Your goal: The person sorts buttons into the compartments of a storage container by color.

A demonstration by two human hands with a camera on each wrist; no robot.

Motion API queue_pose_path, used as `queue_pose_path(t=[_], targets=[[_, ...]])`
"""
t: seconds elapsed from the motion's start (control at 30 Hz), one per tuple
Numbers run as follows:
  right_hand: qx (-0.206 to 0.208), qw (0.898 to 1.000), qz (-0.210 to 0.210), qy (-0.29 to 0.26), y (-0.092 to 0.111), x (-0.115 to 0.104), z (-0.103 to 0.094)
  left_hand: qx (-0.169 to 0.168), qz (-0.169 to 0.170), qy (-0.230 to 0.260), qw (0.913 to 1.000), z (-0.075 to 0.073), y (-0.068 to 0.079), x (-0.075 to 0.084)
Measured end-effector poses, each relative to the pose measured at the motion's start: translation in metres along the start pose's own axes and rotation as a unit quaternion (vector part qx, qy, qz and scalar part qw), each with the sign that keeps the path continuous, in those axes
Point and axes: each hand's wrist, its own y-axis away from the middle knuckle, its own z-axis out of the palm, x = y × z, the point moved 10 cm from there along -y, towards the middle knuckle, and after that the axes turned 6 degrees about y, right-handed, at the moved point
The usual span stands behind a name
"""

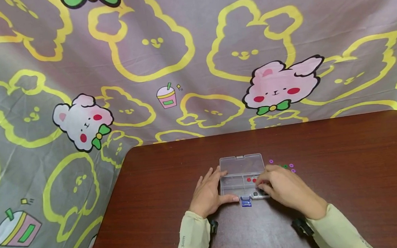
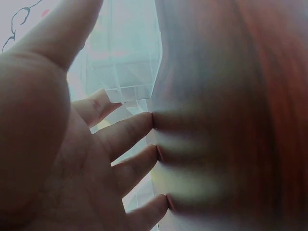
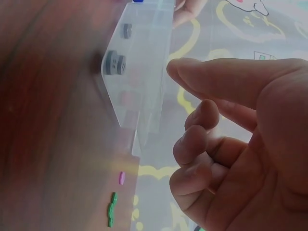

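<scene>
A clear plastic box [image 1: 232, 191] with dividers lies on the table, its transparent lid [image 1: 241, 164] raised at the back and a blue latch [image 1: 246, 202] at the front. Red buttons [image 1: 249, 179] and dark buttons [image 1: 255, 193] sit in its right-hand compartments. Around the box's left side, my left hand [image 1: 206, 192] spreads its fingers, the thumb along the front edge and the other fingertips touching the tabletop. My right hand [image 1: 286, 187] is over the right compartments, thumb and index finger drawn together, the rest curled. Whether anything small is between those tips is hidden.
Beyond the right hand, purple buttons [image 1: 291, 165] and green buttons [image 1: 285, 166] lie loose on the brown table [image 1: 167, 172]. A patterned cloth [image 1: 199, 35] hangs behind the table's back edge and along its left side.
</scene>
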Motion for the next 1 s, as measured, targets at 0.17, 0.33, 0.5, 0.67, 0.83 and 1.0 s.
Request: queue_pose_path(t=[0.17,0.33,0.5,0.67,0.83,1.0], targets=[[-0.001,1.000,0.015,0.002,-0.001,0.005,-0.003,0.000,-0.001,0.001,1.0000,0.000,0.000,0.000],[-0.004,0.999,0.032,-0.001,-0.001,0.013,-0.005,-0.001,-0.004,0.005,1.0000,0.000,0.001,0.000],[-0.003,0.999,0.050,0.000,-0.001,0.023,-0.008,-0.003,-0.005,0.006,1.0000,0.000,0.001,0.000],[-0.002,0.998,0.069,-0.004,0.001,0.034,-0.011,-0.003,-0.003,0.005,1.0000,0.000,0.001,0.001],[0.000,0.997,0.079,-0.012,0.002,0.042,-0.014,-0.003,-0.004,0.005,1.0000,0.001,0.001,0.001],[-0.013,0.994,0.103,-0.022,0.004,0.051,-0.014,-0.003,-0.004,0.007,1.0000,0.001,0.001,0.001]])
